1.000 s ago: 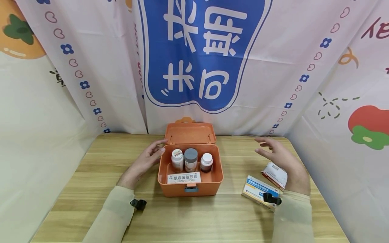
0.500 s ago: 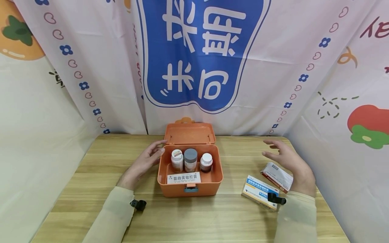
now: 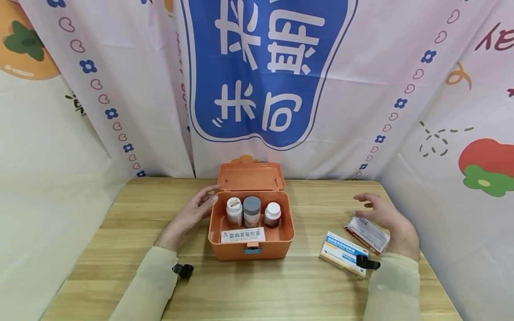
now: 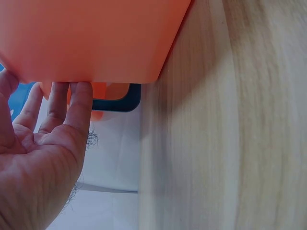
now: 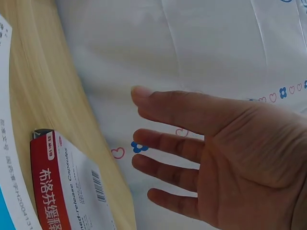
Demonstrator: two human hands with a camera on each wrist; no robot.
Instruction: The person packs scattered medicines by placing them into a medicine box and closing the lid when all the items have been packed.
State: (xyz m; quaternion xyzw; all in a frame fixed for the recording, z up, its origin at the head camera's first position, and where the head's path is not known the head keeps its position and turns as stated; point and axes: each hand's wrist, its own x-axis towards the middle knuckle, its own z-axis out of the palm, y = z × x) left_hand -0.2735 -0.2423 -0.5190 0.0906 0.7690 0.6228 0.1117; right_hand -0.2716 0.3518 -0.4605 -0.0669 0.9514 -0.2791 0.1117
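Over the surface's [image 3: 313, 290] right side, the right hand [image 3: 389, 218] has shifted outward and toward the person, now beside the red-and-white carton [image 3: 367, 234] and exposing more of it. Fingers [image 5: 165, 168] spread, thumb apart, holding nothing; so no pick yet. Left hand [image 3: 192, 211] unmoved at the orange case's rear-left corner, fingers nearly straight; can't tell if they press. Orange case [image 3: 225, 254] contents unchanged: three bottles [image 3: 252, 214], one white carton [image 3: 242, 235]. Black wrist mount [image 3: 368, 262] covers part of the blue-and-white carton [image 3: 341, 252]. Left fingertips hidden behind case; left thumb cut off in left wrist view.
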